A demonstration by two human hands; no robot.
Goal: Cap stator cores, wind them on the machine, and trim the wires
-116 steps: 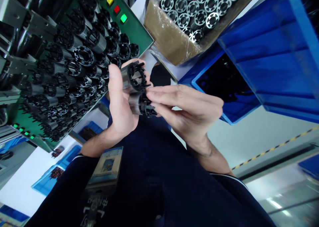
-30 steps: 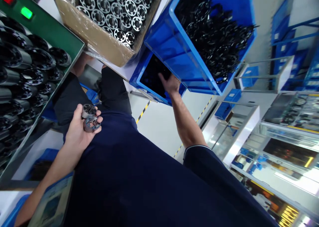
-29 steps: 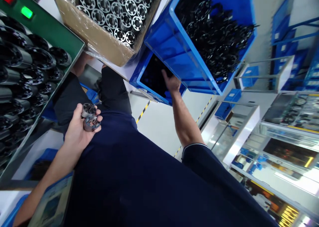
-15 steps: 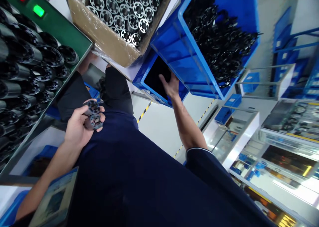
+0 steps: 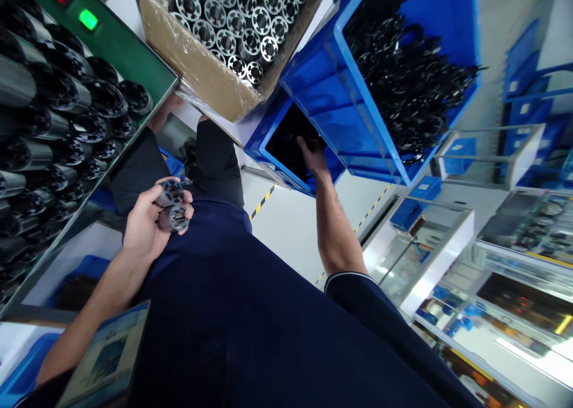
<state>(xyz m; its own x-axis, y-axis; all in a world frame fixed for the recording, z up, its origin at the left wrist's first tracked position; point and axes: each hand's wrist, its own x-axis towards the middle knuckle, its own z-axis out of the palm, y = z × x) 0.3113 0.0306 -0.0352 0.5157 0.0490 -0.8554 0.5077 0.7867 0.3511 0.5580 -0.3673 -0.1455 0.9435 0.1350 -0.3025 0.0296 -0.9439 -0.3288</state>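
Note:
My left hand (image 5: 145, 220) is closed around two slotted metal cylinders, which look like motor stator cores (image 5: 172, 217). They are held side by side in front of my torso, their slotted ends facing up. My right hand (image 5: 314, 157) is down inside the smaller blue bin (image 5: 273, 170). Its thumb stands apart from the other fingers, which are partly lost in shadow. What lies in that bin is too dark to make out, and no part shows in this hand.
A plastic-lined cardboard box (image 5: 197, 68) holds many upright slotted cores. Overhanging the smaller bin is a large blue crate (image 5: 331, 92) of black parts. Rows of metal cylinders (image 5: 54, 127) fill the green-edged machine (image 5: 134, 56) at left. A screen (image 5: 105, 360) sits near my left forearm.
My right hand has sunk deeper into the smaller bin, its fingers now more shaded. My left hand keeps its hold on both cores. The whole view has shifted slightly.

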